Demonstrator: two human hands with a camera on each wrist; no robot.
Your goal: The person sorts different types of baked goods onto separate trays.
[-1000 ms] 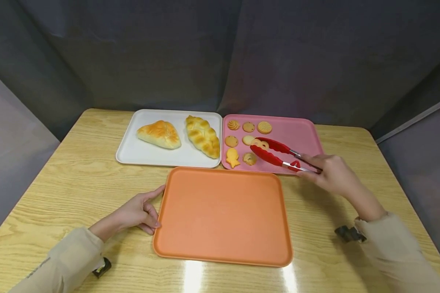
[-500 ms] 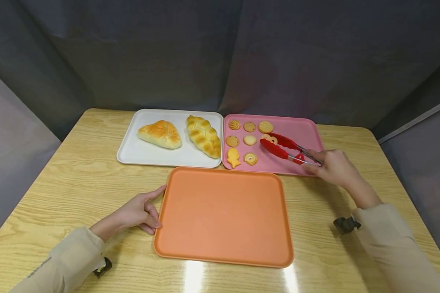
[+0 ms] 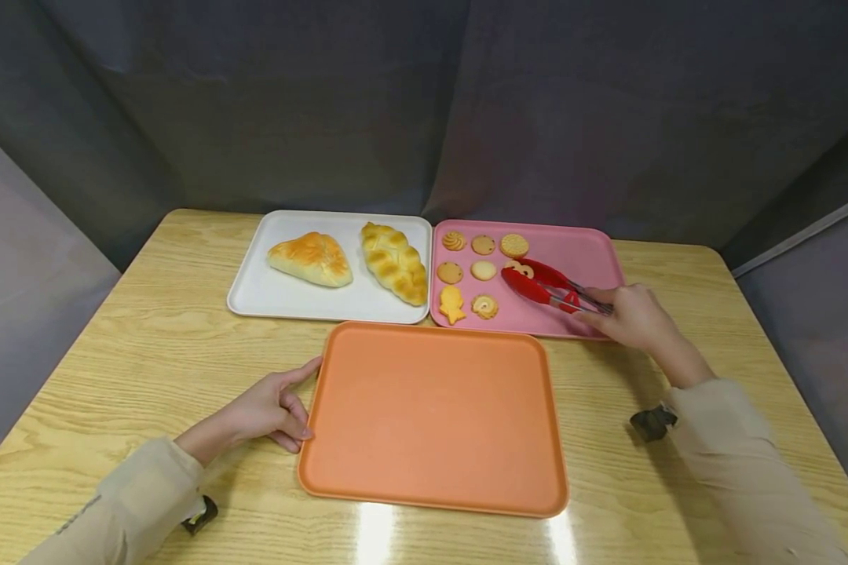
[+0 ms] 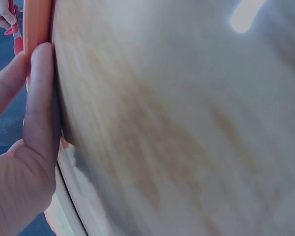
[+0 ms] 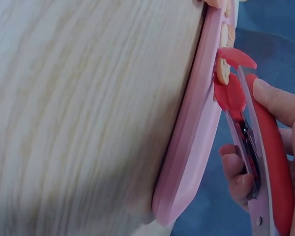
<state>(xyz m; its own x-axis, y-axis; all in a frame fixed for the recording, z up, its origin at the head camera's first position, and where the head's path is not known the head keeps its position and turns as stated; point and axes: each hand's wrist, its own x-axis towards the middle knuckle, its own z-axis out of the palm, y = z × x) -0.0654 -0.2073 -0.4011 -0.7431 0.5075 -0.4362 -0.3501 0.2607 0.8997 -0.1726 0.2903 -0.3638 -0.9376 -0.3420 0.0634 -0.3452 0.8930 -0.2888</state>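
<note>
My right hand (image 3: 632, 314) grips red-and-silver tongs (image 3: 537, 289) at the right side of the pink tray (image 3: 572, 243). Between the red tong tips sits a small cookie with holes (image 3: 519, 269), low over the tray. The right wrist view shows that cookie (image 5: 222, 71) at the tips, fingers round the handles. My left hand (image 3: 261, 408) rests at the left edge of an orange tray (image 3: 431, 416), index finger stretched along and thumb touching the rim. In the left wrist view, a thumb and finger lie against the orange rim (image 4: 37, 24).
Several cookies, among them a fish-shaped cookie (image 3: 451, 304) and a round cookie (image 3: 514, 246), lie in rows on the pink tray. To its left, a white tray (image 3: 254, 294) bears a triangular bread (image 3: 311, 260) and a braided bread (image 3: 394, 263). A dark curtain (image 3: 325, 118) hangs behind.
The tongs have carried the cookie to the right, away from over the pale round cookie, and lower toward the pink tray. My right hand has shifted slightly. The left hand stays put.
</note>
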